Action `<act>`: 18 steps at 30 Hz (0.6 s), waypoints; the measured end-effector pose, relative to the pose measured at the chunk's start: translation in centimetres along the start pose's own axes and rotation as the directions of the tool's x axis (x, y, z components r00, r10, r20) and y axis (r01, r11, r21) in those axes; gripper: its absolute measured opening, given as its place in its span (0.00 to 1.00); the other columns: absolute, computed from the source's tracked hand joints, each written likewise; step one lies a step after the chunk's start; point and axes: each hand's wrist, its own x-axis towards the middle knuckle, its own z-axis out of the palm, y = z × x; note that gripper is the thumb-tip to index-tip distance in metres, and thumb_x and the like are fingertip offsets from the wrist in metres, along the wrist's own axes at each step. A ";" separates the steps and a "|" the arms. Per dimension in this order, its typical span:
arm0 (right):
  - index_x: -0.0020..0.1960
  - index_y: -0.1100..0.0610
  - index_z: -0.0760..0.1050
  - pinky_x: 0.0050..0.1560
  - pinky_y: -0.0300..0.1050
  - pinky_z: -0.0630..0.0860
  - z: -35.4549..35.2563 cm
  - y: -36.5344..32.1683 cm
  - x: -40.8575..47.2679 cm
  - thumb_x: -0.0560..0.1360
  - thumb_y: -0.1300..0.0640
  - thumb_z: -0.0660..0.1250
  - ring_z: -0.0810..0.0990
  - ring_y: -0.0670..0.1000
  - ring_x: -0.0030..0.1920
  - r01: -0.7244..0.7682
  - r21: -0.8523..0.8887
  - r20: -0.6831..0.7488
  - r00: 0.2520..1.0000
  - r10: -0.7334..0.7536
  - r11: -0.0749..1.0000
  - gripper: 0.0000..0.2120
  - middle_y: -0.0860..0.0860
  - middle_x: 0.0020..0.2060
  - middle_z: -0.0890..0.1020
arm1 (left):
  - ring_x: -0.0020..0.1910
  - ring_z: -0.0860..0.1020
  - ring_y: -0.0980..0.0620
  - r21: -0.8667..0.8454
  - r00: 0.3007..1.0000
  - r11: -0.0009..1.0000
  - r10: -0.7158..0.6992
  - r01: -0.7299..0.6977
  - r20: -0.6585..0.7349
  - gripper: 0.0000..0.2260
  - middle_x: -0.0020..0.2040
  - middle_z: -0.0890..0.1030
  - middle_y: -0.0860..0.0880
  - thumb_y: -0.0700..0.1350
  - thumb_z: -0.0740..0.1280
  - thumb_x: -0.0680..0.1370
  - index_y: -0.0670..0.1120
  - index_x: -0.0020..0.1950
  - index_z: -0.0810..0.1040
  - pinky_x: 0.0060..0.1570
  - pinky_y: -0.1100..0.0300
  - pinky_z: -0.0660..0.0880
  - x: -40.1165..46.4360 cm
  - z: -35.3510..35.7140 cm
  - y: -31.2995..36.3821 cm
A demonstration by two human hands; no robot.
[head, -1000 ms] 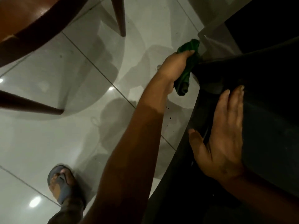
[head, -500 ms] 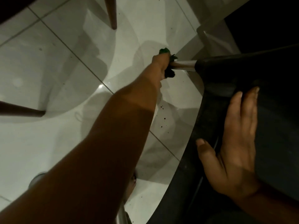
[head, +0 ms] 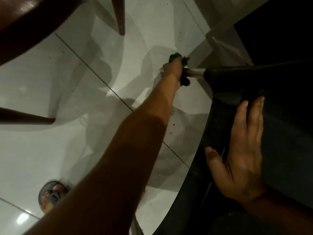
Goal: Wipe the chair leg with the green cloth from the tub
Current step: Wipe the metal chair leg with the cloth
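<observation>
Your left hand is clenching the green cloth right around the chair leg, fingers curled tight, with bunches of cloth poking out above and below your fist. The metal leg is running out from your grip toward the dark chair seat, a short shiny stretch of it showing bare between the cloth and the seat. Your left arm is reaching long and straight down to it from the bottom of the view.

Your right hand is lying flat and released, fingers together and stretched out, thumb spread wide, palm pressing on the dark seat's edge, gripping nothing.

Beyond your left fingers, the white tiled floor is gleaming with reflections, and a few dark specks are dotting the tile just beside your forearm. Farther off, two brown wooden legs of another piece of furniture are standing on the tile. Down beneath your left elbow, your foot in a grey sandal is peeking out.
</observation>
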 end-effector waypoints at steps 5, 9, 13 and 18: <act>0.81 0.69 0.48 0.82 0.55 0.41 0.0 0.1 0.1 0.71 0.42 0.60 0.41 0.62 0.83 -0.017 0.031 0.007 1.000 0.017 0.999 0.49 0.66 0.82 0.45 | 0.36 0.75 0.44 0.166 0.998 0.984 -0.067 0.063 0.014 0.23 0.57 0.76 0.41 0.52 0.71 0.76 0.41 0.67 0.77 0.37 0.53 0.75 4.6 -0.9 0.7; 0.81 0.70 0.50 0.82 0.56 0.42 0.4 0.7 0.6 0.73 0.41 0.59 0.43 0.63 0.83 -0.019 0.024 -0.012 1.000 0.019 1.000 0.48 0.68 0.81 0.46 | 0.32 0.78 0.43 0.130 1.000 0.991 0.004 -0.001 -0.022 0.18 0.53 0.84 0.37 0.50 0.67 0.81 0.40 0.66 0.79 0.40 0.51 0.79 3.3 -0.3 0.1; 0.82 0.69 0.49 0.82 0.56 0.41 0.2 0.6 0.2 0.74 0.40 0.59 0.43 0.66 0.82 -0.034 0.021 0.011 0.999 0.034 0.999 0.48 0.70 0.81 0.46 | 0.29 0.82 0.44 0.157 0.997 0.985 0.073 -0.072 0.003 0.13 0.34 0.86 0.43 0.53 0.69 0.80 0.43 0.51 0.81 0.34 0.52 0.82 -3.1 0.9 0.2; 0.83 0.66 0.45 0.82 0.58 0.41 -0.5 0.0 0.2 0.77 0.39 0.59 0.41 0.65 0.82 -0.055 -0.053 0.091 0.994 0.059 0.997 0.47 0.68 0.81 0.43 | 0.47 0.86 0.37 0.207 0.990 0.969 0.138 -0.135 0.003 0.20 0.55 0.86 0.38 0.51 0.73 0.75 0.41 0.62 0.81 0.40 0.49 0.83 -11.3 0.3 2.1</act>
